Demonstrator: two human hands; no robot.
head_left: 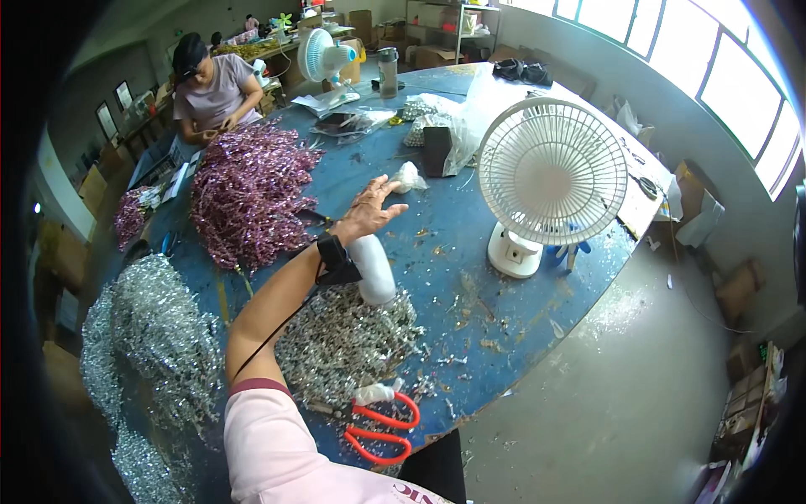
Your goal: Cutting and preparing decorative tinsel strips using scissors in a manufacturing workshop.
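my left hand [369,208] hovers fingers spread wide, empty, over the blue round table [470,286], near a crumpled clear plastic wrap [409,177].

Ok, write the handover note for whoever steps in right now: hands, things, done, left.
Left hand: open, empty, stretched out over the blue table toward a small clear bag, not touching it.
Right hand: out of view.
White bottle stands under the left wrist, at the edge of the silver tinsel pile. Red scissors lie at the near edge. Purple tinsel pile sits farther left; white fan to the right.
Done: nothing picked up.
Left: cannot tell from this view.
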